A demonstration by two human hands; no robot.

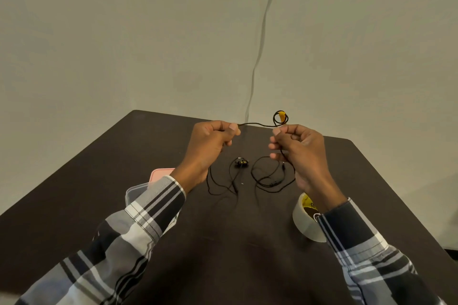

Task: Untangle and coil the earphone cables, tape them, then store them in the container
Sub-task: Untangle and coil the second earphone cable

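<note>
Dark, matte and faintly scuffed, the surface (223, 242) spreads before you under a plain pale wall. Your plaid sleeves, soft woven cloth in black, grey and white, reach in from both lower corners. Left of centre, half hidden by your left sleeve, sits a clear plastic container (135, 193) with rounded corners, a pink lid (161, 173) just behind it. By your right wrist stands a glossy roll of tape (306, 224). Your left hand (210, 141) pinches a thin black earphone cable (257, 125) between thumb and curled fingers; your right hand (297, 146) has its grip closed on the same cable, held taut above the surface. A small round loop with a yellow tip (281, 116) rises above your right thumb. Slack cable (270, 176) lies in loose curls below, beside black-and-yellow earbuds (241, 162).
</note>
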